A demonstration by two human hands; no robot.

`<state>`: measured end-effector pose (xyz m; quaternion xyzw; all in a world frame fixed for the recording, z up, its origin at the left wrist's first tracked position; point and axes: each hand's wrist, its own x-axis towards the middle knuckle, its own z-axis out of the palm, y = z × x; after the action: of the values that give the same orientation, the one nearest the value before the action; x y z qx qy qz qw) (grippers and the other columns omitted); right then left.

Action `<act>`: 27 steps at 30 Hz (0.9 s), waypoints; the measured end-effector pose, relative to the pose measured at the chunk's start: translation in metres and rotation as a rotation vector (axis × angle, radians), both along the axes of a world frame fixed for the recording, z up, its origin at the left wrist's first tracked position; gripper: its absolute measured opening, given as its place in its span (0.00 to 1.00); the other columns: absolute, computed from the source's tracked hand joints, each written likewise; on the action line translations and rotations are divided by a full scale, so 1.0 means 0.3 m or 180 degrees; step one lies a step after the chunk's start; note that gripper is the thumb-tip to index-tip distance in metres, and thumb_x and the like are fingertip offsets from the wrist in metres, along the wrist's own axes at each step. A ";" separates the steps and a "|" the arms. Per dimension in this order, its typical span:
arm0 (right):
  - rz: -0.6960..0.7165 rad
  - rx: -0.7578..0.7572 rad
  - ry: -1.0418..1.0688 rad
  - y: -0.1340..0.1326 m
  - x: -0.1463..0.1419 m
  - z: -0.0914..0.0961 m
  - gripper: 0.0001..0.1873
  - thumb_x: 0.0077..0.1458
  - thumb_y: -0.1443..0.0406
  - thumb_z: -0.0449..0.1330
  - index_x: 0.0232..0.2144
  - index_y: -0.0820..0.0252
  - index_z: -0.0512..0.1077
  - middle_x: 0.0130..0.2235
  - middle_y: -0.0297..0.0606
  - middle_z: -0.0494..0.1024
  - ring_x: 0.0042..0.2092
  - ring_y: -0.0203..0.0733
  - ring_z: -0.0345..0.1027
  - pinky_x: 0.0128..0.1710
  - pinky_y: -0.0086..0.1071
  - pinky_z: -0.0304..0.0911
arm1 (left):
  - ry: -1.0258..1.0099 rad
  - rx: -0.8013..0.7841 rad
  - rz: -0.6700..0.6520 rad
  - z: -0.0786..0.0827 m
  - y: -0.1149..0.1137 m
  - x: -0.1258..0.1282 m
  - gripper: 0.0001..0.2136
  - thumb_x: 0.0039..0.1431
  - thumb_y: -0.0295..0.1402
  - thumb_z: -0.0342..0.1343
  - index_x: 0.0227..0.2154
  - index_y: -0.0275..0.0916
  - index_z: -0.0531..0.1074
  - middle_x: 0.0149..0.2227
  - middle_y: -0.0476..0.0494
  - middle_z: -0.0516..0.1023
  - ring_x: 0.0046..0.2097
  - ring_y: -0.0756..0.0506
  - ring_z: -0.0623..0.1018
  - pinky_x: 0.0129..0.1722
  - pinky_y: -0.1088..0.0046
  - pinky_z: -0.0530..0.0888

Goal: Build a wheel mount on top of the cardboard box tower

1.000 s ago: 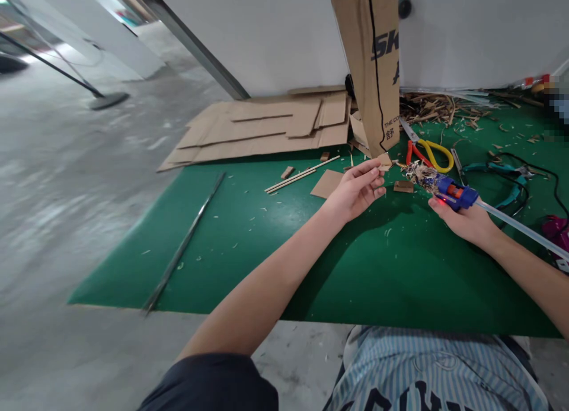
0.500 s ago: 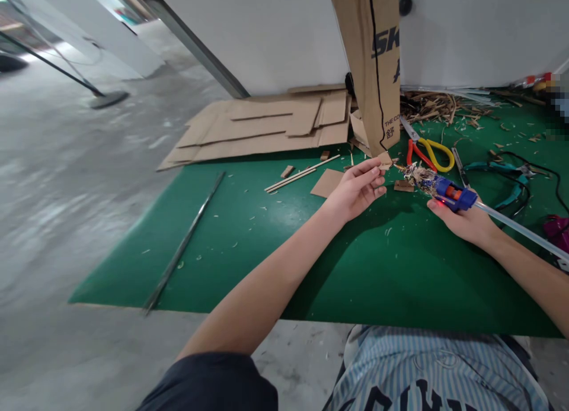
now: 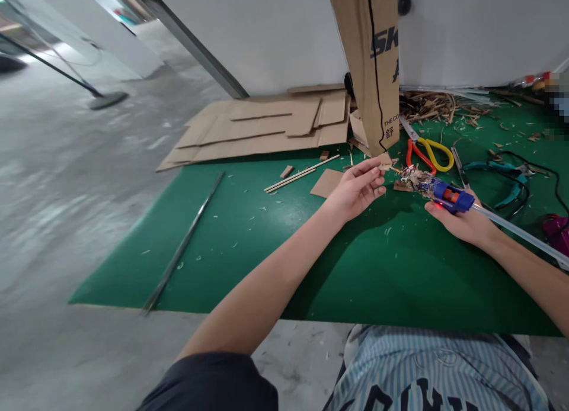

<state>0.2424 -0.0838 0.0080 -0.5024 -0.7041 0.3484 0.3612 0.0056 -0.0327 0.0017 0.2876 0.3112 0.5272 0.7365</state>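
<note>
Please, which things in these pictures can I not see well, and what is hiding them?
Head view:
- The tip of the blue hot glue gun is hidden by the clump of shavings at its front.
- The right hand covers the gun's grip.
- The cardboard strip is cut off by the upper edge, and its printed words are incomplete.
- The magenta object is cut off by the right edge, so I cannot name it.

From here, my widest way in runs along the near side of the glue gun [image 3: 450, 196], across open green surface [image 3: 391, 281] dotted with small shavings. Beyond the gun, scissors [image 3: 414, 140] and a heap of wood shavings [image 3: 427, 106] block my reach. To its right, teal pliers [image 3: 515, 192] and a black cord [image 3: 544, 171] lie in the way; to its left stands an upright cardboard strip [image 3: 368, 73].
</note>
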 end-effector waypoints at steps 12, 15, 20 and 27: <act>-0.0015 -0.0014 -0.0144 -0.003 0.000 0.015 0.19 0.53 0.48 0.63 0.24 0.55 0.70 0.20 0.30 0.70 0.23 0.37 0.61 0.24 0.32 0.58 | -0.0054 0.0002 0.0007 -0.002 0.003 -0.002 0.07 0.54 0.21 0.65 0.36 0.35 0.78 0.30 0.47 0.79 0.27 0.54 0.76 0.27 0.78 0.75; -0.0074 -0.0065 -0.0134 -0.005 -0.002 0.020 0.19 0.53 0.48 0.63 0.24 0.55 0.70 0.21 0.30 0.70 0.24 0.37 0.62 0.25 0.32 0.59 | -0.0068 0.0007 -0.0006 -0.002 0.003 -0.003 0.08 0.54 0.21 0.65 0.36 0.34 0.78 0.30 0.47 0.79 0.27 0.54 0.76 0.27 0.78 0.75; -0.0194 -0.0144 -0.0025 -0.008 -0.010 0.033 0.19 0.50 0.46 0.62 0.23 0.54 0.70 0.21 0.32 0.71 0.24 0.39 0.64 0.26 0.33 0.61 | 0.0024 -0.0010 -0.0029 0.002 0.003 -0.003 0.09 0.54 0.22 0.67 0.38 0.34 0.77 0.30 0.48 0.79 0.27 0.55 0.76 0.28 0.79 0.74; -0.0296 -0.0091 -0.0107 -0.005 -0.004 0.018 0.21 0.52 0.45 0.62 0.23 0.53 0.67 0.21 0.32 0.70 0.25 0.40 0.64 0.26 0.34 0.61 | 0.0060 -0.0033 0.0002 0.006 -0.001 0.000 0.08 0.54 0.22 0.66 0.38 0.34 0.77 0.30 0.49 0.79 0.27 0.55 0.76 0.28 0.79 0.74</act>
<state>0.2411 -0.0852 0.0134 -0.5454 -0.6809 0.3328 0.3580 0.0056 -0.0329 0.0035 0.2886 0.3210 0.5231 0.7349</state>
